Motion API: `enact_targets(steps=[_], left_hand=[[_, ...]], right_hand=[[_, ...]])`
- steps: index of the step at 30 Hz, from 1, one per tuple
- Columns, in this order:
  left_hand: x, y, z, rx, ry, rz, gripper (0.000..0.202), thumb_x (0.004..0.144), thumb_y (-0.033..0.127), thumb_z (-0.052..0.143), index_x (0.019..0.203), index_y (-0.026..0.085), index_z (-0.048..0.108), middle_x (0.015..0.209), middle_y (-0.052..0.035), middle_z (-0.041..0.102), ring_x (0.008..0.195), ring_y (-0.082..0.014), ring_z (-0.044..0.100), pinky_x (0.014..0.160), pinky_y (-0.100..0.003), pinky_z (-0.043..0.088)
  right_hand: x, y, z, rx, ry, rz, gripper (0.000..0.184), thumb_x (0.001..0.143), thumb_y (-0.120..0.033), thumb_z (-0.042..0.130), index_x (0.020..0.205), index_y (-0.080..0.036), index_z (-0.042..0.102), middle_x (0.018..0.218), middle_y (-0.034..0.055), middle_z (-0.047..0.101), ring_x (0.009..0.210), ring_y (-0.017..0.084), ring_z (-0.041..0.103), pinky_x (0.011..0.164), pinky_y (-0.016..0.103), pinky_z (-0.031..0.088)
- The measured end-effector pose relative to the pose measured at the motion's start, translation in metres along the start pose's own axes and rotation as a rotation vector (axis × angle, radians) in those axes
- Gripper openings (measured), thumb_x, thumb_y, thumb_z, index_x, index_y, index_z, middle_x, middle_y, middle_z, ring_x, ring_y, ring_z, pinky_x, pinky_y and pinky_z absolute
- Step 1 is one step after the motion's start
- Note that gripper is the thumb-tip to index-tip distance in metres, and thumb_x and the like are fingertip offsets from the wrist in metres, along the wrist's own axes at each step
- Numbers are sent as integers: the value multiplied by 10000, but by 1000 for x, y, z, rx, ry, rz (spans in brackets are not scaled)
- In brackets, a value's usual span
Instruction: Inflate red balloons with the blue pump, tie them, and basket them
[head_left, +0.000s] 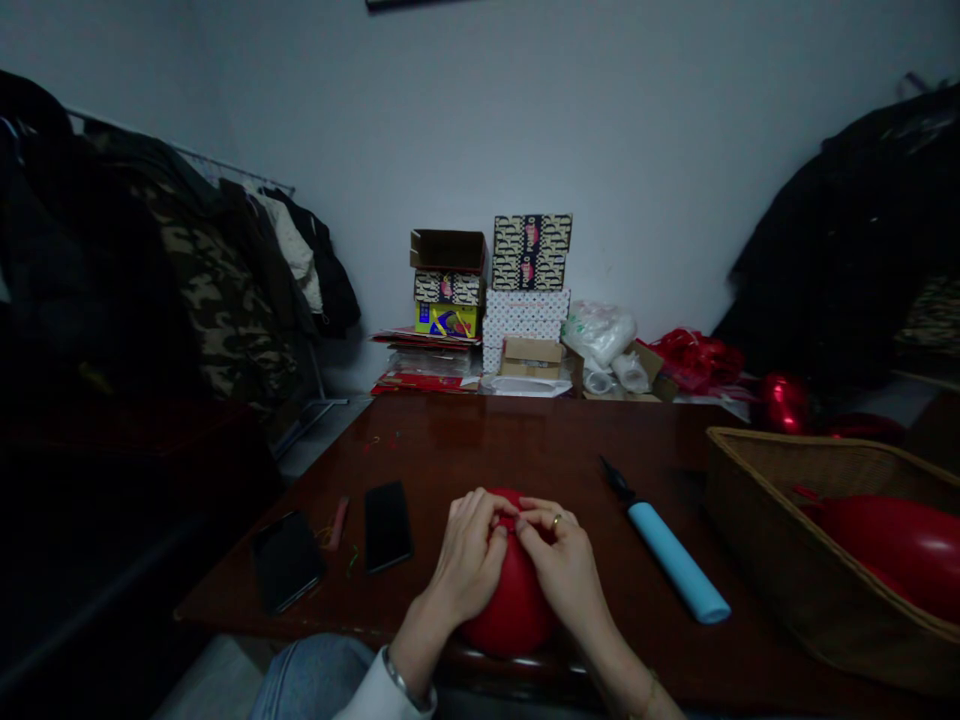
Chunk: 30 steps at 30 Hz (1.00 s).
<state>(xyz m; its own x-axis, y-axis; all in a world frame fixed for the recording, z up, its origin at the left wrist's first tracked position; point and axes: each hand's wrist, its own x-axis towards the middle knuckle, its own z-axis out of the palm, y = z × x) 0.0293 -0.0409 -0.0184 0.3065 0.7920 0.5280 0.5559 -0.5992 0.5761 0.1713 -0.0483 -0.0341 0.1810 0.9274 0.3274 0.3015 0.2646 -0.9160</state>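
A red inflated balloon point(512, 610) rests at the near edge of the dark wooden table point(487, 440), its neck turned up toward the far side. My left hand point(474, 548) pinches the balloon's neck from the left with thumb and fingers. From the right, my right hand point(561, 550), with a ring on one finger, pinches the same neck. The fingertips of both hands nearly meet there and partly hide the neck. To the right lies a light blue hand pump point(677, 560) with a black nozzle.
A wicker basket point(795, 560) holding a red balloon point(892, 540) stands on the right. Two dark phones point(388, 526) point(288, 562) and a small reddish stick point(339, 523) lie left. Stacked boxes point(529, 310) and plastic bags point(600, 335) line the far edge. Coats point(202, 290) hang at left.
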Motion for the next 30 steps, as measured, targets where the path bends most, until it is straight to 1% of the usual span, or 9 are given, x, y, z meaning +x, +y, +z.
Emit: enact_targets(steps=[4, 8, 10, 13, 15, 19, 23, 26, 30], left_hand=[[1, -3, -1, -38, 4, -6, 275, 838, 100, 387, 963, 222, 599, 915, -38, 580, 899, -203, 519, 821, -354, 397], [1, -7, -2, -149, 44, -20, 223, 867, 138, 405, 960, 213, 593, 923, -43, 589, 910, -195, 540, 831, -341, 410], [1, -8, -2, -214, 83, -23, 181, 878, 166, 424, 956, 203, 584, 933, -53, 599, 912, -194, 552, 830, -333, 420], [1, -10, -3, -260, 115, -36, 145, 881, 198, 458, 949, 196, 586, 932, -60, 610, 905, -195, 565, 821, -327, 433], [1, -10, -2, -291, 132, -49, 126, 874, 211, 486, 941, 195, 591, 926, -57, 614, 899, -192, 570, 821, -323, 438], [1, -9, 3, -361, 166, -79, 89, 853, 241, 544, 888, 190, 607, 882, -50, 623, 869, -187, 580, 813, -320, 447], [-1, -9, 7, -388, 185, -97, 109, 818, 278, 606, 877, 189, 625, 883, -46, 625, 867, -189, 583, 822, -329, 448], [-1, -13, 10, -396, 194, -132, 117, 830, 291, 591, 864, 184, 623, 871, -42, 624, 852, -181, 587, 816, -321, 449], [-2, -20, 17, -465, 252, -213, 129, 868, 298, 532, 831, 181, 570, 793, -17, 609, 761, -152, 588, 736, -278, 460]], right_hand=[[3, 7, 2, 67, 1, 45, 155, 744, -307, 560, 702, -234, 691, 996, 62, 675, 991, 238, 582, 925, 407, 382], [5, 14, 1, 115, 3, 52, 153, 740, -308, 570, 718, -219, 692, 1015, 73, 677, 1001, 237, 590, 944, 410, 375], [4, 15, 0, 137, 4, 43, 170, 756, -321, 561, 786, -214, 691, 1057, 77, 667, 1022, 235, 584, 951, 408, 375], [2, 13, -4, 164, -14, 17, 263, 806, -345, 512, 969, -213, 670, 1103, 78, 652, 1045, 226, 576, 938, 402, 398], [1, 10, -6, 148, -43, -15, 271, 783, -346, 562, 1003, -232, 669, 1112, 70, 647, 1059, 230, 563, 951, 406, 390], [0, 5, -5, 70, -54, -82, 211, 661, -310, 709, 871, -295, 716, 1094, 48, 642, 1079, 255, 518, 980, 435, 356], [0, 4, 0, 61, 15, -98, 50, 711, -303, 668, 735, -294, 711, 976, 48, 665, 1027, 247, 524, 953, 444, 373], [0, 2, 2, 92, 36, -101, 55, 726, -312, 661, 702, -287, 704, 910, 39, 674, 1010, 234, 533, 948, 421, 375], [0, 4, 2, 153, 45, -67, 112, 733, -367, 665, 701, -267, 702, 849, 35, 683, 976, 223, 557, 937, 392, 379]])
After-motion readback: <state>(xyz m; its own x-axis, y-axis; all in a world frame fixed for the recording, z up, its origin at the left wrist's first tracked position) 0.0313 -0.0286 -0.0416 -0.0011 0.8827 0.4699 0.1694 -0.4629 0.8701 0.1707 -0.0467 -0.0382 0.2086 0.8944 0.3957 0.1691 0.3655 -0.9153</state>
